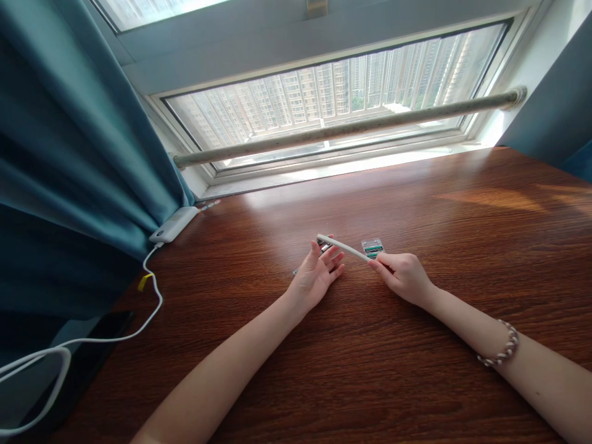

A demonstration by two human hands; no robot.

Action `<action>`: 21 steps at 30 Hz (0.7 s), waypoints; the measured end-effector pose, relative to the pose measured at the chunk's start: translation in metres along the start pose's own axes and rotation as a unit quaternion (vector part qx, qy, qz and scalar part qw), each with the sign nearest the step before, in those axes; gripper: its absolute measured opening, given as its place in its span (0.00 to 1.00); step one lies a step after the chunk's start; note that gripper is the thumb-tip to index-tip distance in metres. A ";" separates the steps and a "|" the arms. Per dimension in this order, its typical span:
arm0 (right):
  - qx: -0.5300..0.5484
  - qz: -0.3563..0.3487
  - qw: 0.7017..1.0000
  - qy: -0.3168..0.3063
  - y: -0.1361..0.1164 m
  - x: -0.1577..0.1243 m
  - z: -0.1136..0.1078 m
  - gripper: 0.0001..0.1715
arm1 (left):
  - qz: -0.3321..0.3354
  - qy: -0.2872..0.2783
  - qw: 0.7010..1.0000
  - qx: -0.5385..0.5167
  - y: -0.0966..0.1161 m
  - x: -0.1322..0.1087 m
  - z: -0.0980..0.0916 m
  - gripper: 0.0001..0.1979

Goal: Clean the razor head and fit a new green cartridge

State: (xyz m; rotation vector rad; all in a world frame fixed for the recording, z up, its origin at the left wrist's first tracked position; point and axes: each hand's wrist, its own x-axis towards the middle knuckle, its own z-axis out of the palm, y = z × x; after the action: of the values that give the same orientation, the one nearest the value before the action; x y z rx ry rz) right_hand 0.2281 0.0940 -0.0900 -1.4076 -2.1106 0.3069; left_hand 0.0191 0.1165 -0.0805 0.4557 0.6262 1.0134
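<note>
My right hand (402, 277) is closed on one end of a slim white stick-shaped thing (346, 248), thumb and fingers pinching it. The stick slants up and left to my left hand (317, 274). That hand is turned palm up, its fingers curled loosely and its thumb by the stick's far end. A small dark-and-silver thing (326, 247) shows between thumb and fingers, partly covered; its kind cannot be made out. Just beyond my right hand lies a clear plastic pack (372, 246) with green and black stripes. A bit of something shiny (296, 271) peeks out left of my left hand.
The brown wood-grain table (277, 382) reaches to a window with a pale rail (346, 129). At the left, a white box-shaped device (174, 224) with a white cable (157, 296) lies against a blue curtain (83, 123). A dark flat object (99, 345) sits at the left edge.
</note>
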 end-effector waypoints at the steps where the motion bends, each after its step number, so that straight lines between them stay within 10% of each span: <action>1: -0.006 0.005 1.000 0.004 0.000 0.000 0.000 0.24 | -0.001 -0.001 1.000 -0.001 0.000 0.000 -0.001 0.18; 21: 0.090 -0.020 0.996 -0.013 0.007 0.001 -0.001 0.25 | -0.020 -0.025 1.000 -0.003 0.002 -0.001 -0.001 0.12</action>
State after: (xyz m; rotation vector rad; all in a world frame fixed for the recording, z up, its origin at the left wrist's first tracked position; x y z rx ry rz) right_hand 0.2336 0.0975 -0.0924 -1.2611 -2.0731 0.4880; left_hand 0.0171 0.1167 -0.0798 0.4604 0.5858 0.9640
